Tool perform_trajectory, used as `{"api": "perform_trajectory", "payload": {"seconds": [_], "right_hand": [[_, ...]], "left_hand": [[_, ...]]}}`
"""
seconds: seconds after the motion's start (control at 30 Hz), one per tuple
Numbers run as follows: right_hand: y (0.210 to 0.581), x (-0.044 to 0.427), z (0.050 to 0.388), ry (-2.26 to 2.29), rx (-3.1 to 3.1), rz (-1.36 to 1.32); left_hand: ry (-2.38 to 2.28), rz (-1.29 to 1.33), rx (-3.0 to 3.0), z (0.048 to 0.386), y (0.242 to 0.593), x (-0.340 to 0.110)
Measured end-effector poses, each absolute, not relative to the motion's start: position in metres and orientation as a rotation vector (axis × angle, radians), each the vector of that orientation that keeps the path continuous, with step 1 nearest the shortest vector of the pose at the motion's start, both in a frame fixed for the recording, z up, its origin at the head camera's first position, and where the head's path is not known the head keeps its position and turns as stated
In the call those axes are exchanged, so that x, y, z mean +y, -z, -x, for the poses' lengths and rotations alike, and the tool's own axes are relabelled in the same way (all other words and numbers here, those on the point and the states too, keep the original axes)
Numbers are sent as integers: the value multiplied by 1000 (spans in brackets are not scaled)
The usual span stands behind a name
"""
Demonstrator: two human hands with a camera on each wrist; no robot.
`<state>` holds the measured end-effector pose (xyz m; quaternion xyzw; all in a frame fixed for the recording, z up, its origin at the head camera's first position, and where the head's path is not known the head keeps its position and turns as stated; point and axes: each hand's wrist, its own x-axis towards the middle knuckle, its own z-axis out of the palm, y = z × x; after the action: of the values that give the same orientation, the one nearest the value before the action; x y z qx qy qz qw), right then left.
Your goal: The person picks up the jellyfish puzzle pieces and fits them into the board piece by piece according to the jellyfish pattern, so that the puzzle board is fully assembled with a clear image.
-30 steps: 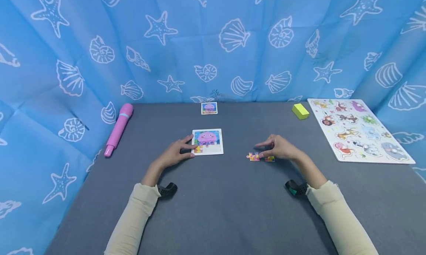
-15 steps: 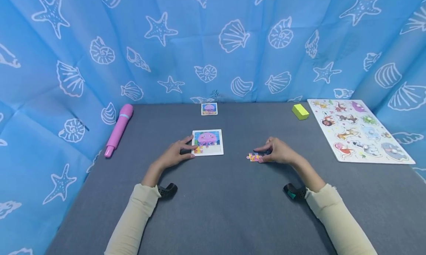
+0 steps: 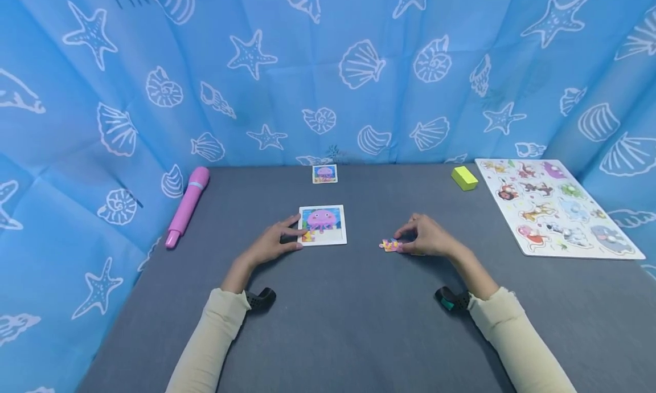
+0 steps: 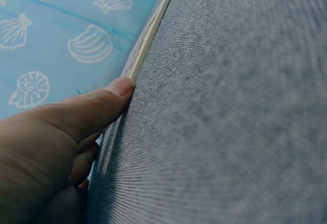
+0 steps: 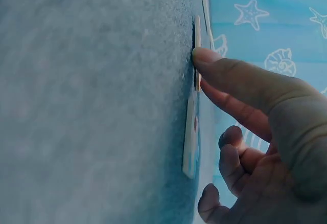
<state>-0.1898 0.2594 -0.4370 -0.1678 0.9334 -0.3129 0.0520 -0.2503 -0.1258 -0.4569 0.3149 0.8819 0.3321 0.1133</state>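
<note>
A white-framed jigsaw board (image 3: 335,237) with a pink jellyfish picture lies flat on the table; its lower part shows bare white beside a yellow piece at the lower left. My left hand (image 3: 269,242) rests at the board's left side, thumb against the edge (image 4: 148,40) and fingers touching the frame. To the right, my right hand (image 3: 429,236) pinches a small pink-and-yellow puzzle piece (image 3: 390,245) between thumb and index finger, low at the tabletop. Another puzzle piece (image 5: 189,142) lies flat beside it, mostly hidden under the hand in the head view.
Behind the board lies a small jellyfish picture card (image 3: 325,174). A pink microphone-shaped toy (image 3: 188,208) is at the left. At the right are a yellow-green block (image 3: 464,178) and a white animal peg board (image 3: 558,211). A blue shell-patterned curtain (image 3: 328,74) encloses the table.
My right thumb and index finger have closed together onto the puzzle piece. My left hand stays at the board. The head view has tilted slightly upward.
</note>
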Motion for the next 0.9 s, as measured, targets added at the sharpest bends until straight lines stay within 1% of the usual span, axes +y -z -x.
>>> {"api": "perform_trajectory", "payload": {"seconds": [0.23,0.47,0.7,0.9], "right_hand": [[427,239,199,984,2795,471],[411,192,217,1029,2825,547],[419,151,233,1028,2819,615],[429,130,237,1001,2819,600]], "left_hand": [[-965,-911,2588,249,458,-126],[-966,-916,2591,249,458,-127],[-962,-901,2578,249,458,-126],[-977,-908,2579,250,458,-126]]}}
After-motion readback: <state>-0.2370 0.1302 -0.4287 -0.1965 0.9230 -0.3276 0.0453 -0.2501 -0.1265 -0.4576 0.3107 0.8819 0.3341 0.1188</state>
